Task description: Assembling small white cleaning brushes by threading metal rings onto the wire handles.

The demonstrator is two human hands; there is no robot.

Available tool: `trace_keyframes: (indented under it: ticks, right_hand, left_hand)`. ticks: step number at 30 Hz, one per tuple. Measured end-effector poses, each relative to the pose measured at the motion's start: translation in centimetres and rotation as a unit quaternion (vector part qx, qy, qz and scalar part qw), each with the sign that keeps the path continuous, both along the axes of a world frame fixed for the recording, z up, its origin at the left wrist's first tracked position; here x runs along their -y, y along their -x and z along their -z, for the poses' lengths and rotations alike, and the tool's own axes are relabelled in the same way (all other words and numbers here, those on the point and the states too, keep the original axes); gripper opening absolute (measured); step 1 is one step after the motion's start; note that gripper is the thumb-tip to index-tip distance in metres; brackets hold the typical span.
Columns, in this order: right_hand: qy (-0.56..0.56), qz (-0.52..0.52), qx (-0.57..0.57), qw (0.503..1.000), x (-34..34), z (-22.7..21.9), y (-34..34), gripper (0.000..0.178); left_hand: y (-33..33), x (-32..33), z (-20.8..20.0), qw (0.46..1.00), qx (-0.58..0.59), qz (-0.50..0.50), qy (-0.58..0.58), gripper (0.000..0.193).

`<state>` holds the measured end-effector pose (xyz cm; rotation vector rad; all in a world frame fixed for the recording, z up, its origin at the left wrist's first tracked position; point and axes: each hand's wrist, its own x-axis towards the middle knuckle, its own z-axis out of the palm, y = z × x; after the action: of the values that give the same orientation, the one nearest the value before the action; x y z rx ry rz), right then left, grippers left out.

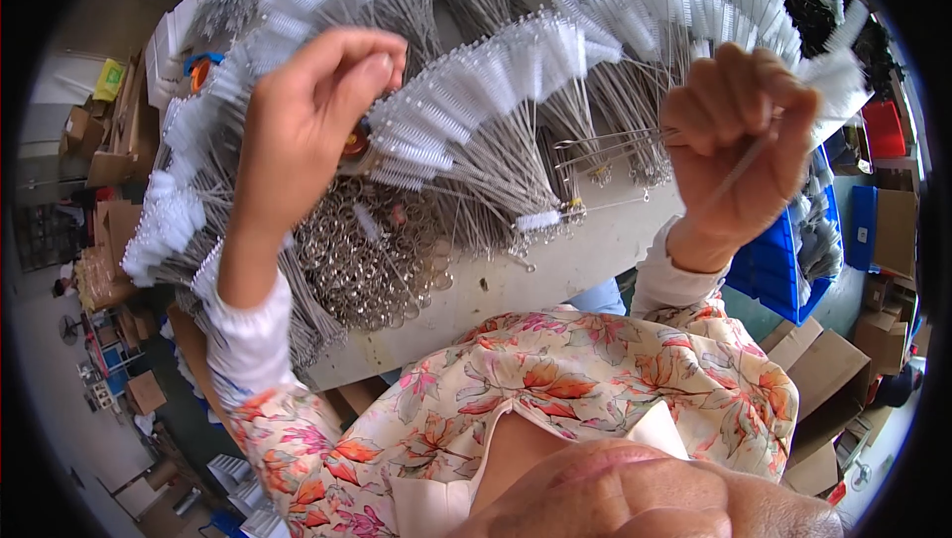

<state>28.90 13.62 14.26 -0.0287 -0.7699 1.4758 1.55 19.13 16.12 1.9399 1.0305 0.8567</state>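
Note:
My right hand (739, 141) is closed around a few wire-handled brushes. Their thin twisted handles (615, 138) stick out to the left, ending in small loops, and white bristles (835, 82) show on its far right side. One thin shaft slants down across the palm. My left hand (317, 112) is raised over the left part of the table, fingers loosely curled and thumb a little apart, with nothing visible in it. Beside it lies a fanned row of white-bristled brushes (486, 92). Below its fingers is a heap of metal rings (367, 260).
More brush bundles (674, 7) cover the back of the table (476, 305). At the right stands a blue crate (793, 260) holding brushes. Cardboard boxes (823, 374) sit on the floor at the lower right. An orange-and-blue roll (203, 72) lies at the back left.

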Motion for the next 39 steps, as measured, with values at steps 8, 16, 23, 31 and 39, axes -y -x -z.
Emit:
trace_keyframes:
  ticks: [8,16,23,31,39]
  right_hand:
    - [0.061,0.024,-0.092,0.994,-3.2,-0.5,-3.3,0.016]
    - [0.098,0.087,-0.112,0.985,-5.6,0.8,-5.6,0.015]
    - [0.131,0.123,-0.066,0.981,-6.0,0.8,-7.4,0.019]
    - [0.124,0.142,-0.089,0.978,-6.0,0.7,-6.0,0.033]
    - [0.129,0.116,-0.112,0.978,-6.4,0.9,-4.9,0.03]
  left_hand:
    - [-3.4,-16.1,7.6,0.881,-0.351,0.214,-0.235,0.015]
    - [-3.5,-18.2,10.9,0.761,-0.524,0.309,-0.228,0.007]
    - [-2.9,-17.7,10.3,0.819,-0.523,0.19,-0.144,0.011]
    - [-2.1,-19.1,10.9,0.858,-0.477,0.154,-0.111,0.017]
    - [-3.1,-21.5,12.6,0.947,-0.265,-0.065,0.171,0.03]
